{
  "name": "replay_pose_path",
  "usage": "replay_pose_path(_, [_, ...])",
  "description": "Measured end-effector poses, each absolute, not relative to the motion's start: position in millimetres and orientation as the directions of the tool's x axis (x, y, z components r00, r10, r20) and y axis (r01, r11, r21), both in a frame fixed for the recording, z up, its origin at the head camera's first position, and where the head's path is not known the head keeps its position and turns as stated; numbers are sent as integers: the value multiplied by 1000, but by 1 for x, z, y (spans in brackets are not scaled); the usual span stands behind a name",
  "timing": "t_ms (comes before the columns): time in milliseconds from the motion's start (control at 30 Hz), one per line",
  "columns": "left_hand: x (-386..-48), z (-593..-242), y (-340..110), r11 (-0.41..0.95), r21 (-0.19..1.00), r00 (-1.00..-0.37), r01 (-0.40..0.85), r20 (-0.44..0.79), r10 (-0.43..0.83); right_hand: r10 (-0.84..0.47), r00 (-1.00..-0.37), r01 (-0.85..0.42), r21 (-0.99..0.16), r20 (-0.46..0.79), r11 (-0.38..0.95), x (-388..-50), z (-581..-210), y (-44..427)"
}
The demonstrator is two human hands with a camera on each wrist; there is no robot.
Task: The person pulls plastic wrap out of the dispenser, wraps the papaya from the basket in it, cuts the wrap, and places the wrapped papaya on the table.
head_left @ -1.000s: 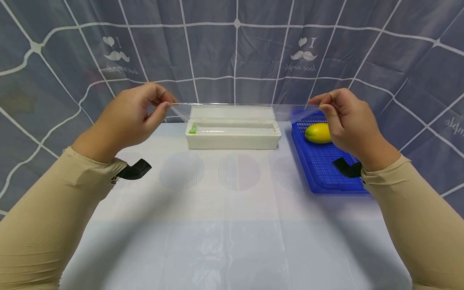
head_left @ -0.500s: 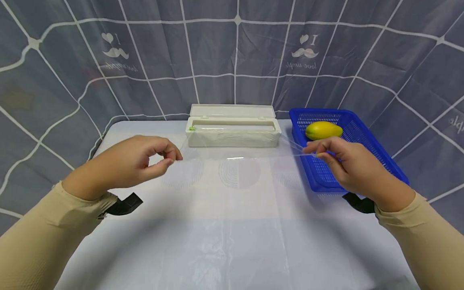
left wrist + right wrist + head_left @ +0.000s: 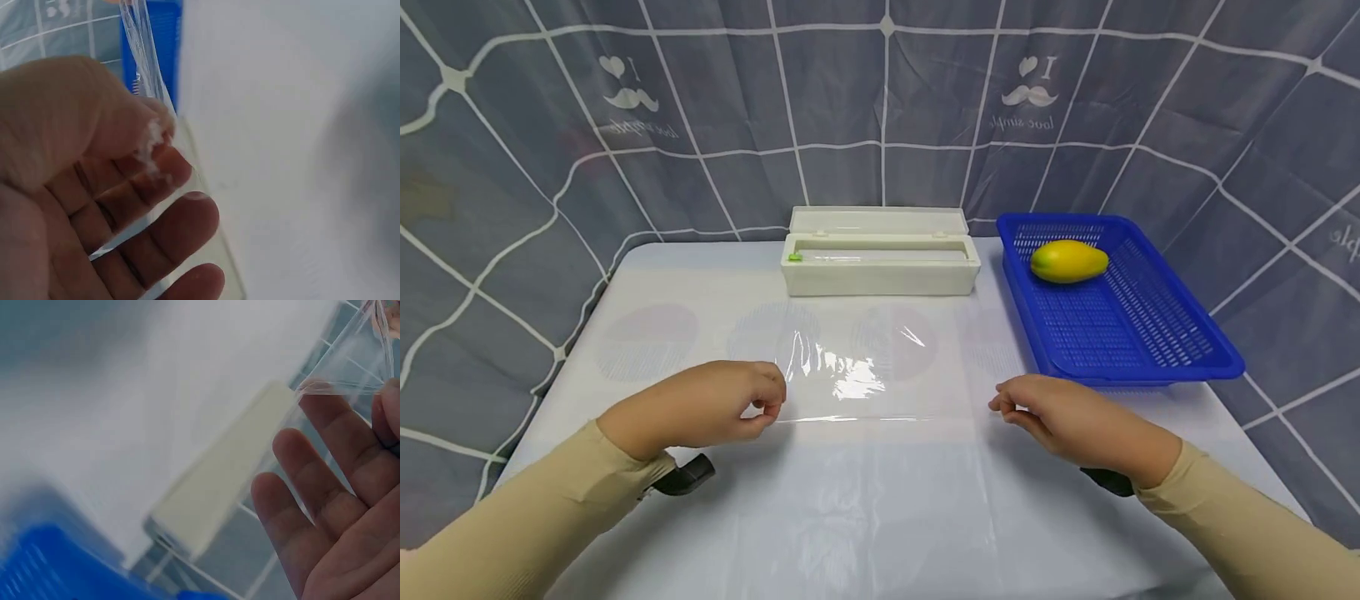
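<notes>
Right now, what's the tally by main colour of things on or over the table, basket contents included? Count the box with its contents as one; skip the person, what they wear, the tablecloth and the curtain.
White: 1 (box)
Blue: 1 (basket)
Yellow: 1 (fruit)
Clear: 1 (film)
Total: 4

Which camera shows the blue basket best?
The head view: it shows the blue basket most fully, with the yellow fruit inside. The left wrist view catches just a strip, the right wrist view only a blurred part.
</notes>
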State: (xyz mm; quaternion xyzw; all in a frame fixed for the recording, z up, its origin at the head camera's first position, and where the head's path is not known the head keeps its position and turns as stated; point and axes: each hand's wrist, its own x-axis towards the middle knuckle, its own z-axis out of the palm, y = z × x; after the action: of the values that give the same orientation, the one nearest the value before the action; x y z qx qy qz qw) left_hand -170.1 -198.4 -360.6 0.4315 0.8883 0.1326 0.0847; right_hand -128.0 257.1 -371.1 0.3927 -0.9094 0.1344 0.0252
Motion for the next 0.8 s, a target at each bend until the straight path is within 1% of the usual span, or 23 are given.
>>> replay_pose_path(67, [-172, -373, -197, 588, 303, -604, 750, -49, 796, -719, -681, -729, -223, 140, 647, -130, -383, 255])
replay_pose_path(167, [-173, -386, -194, 576, 301, -591, 760, -51, 805, -736, -658, -751, -205, 157, 627, -132, -398, 253])
replay_pose_path(400, [-172, -404, -190, 588, 288, -601, 756, -50, 798, -770, -614, -788, -191, 176, 585, -135, -420, 253])
replay_pose_path(500, [-172, -411, -190, 597, 281, -608, 751, -57, 792, -770, -617, -786, -185, 161, 590, -134, -427, 252])
replay_pose_path(567, [-172, -415, -191, 609, 268, -617, 747, -61, 784, -763, -631, -774, -186, 142, 605, -133, -429, 250])
replay_pose_path(800, [-169, -423, -190, 609, 222, -621, 761, -21, 783, -743, -664, -745, -148, 80, 650, -131, -434, 246])
